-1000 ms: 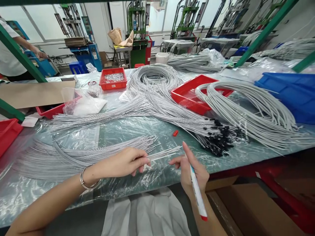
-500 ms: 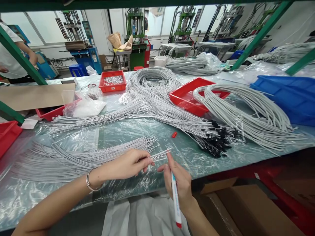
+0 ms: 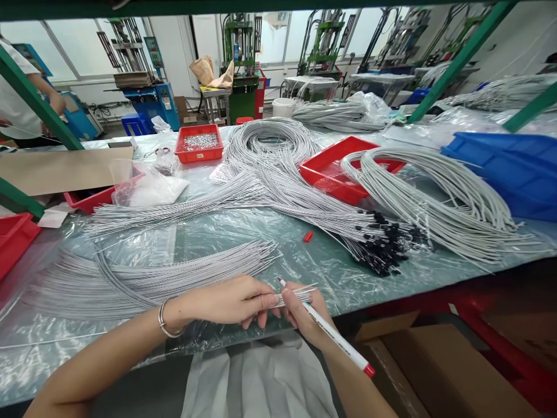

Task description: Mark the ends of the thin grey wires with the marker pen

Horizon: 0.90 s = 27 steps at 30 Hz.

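My left hand (image 3: 232,301) pinches the ends of a small bunch of thin grey wires (image 3: 292,295) near the table's front edge. Those wires run back into a long grey bundle (image 3: 143,278) lying to the left. My right hand (image 3: 304,316) is closed round a white marker pen (image 3: 333,334) with a red end cap, its tip touching the wire ends. A small red pen cap (image 3: 308,236) lies on the plastic sheet just beyond my hands.
More grey wire bundles, some with black ends (image 3: 387,247), cover the plastic-covered table (image 3: 209,232). Red trays (image 3: 199,142) (image 3: 335,168), a blue bin (image 3: 509,168) and a cardboard box (image 3: 439,371) surround the spot. A person (image 3: 17,98) stands at far left.
My right hand turned the pen over and brought its tip to the wire ends. Both hands drew closer together and nearer the table's edge.
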Each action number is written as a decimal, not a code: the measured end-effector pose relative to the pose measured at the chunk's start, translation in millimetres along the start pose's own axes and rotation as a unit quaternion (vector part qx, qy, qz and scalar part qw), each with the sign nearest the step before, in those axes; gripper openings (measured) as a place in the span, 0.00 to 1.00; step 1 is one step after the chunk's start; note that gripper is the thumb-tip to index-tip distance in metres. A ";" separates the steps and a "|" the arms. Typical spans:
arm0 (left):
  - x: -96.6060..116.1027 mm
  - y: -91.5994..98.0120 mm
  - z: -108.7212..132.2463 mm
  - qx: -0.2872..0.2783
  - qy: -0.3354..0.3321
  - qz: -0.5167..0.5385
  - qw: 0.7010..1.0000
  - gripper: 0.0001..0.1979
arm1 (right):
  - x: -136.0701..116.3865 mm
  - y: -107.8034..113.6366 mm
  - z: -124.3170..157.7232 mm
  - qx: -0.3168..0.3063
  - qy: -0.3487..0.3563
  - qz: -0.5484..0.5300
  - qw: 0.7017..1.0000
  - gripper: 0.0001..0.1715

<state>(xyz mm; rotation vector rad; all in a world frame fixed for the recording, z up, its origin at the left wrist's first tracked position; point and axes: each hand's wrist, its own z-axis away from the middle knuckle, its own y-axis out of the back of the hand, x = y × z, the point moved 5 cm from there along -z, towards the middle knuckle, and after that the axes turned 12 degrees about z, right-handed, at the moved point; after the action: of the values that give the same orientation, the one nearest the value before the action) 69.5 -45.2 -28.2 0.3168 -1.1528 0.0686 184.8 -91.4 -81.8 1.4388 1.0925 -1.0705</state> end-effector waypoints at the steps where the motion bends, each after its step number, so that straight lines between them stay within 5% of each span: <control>1: -0.1 0.9 0.0 0.006 -0.002 0.011 1.000 0.22 | 0.3 0.8 0.2 0.007 0.003 0.004 1.000 0.28; 14: 1.4 6.9 0.3 0.047 -0.022 -0.031 0.998 0.15 | 1.5 1.9 -0.9 0.000 0.034 0.061 0.998 0.27; 27: 4.6 1.4 -3.5 0.024 -0.015 -0.056 0.998 0.17 | 3.0 2.2 -4.7 0.010 0.052 0.076 0.996 0.28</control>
<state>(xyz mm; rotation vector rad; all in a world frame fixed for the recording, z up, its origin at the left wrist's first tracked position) 74.2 -43.4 -25.0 0.4248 -1.1617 -0.0067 187.9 -86.7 -83.8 1.5815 1.0299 -0.9098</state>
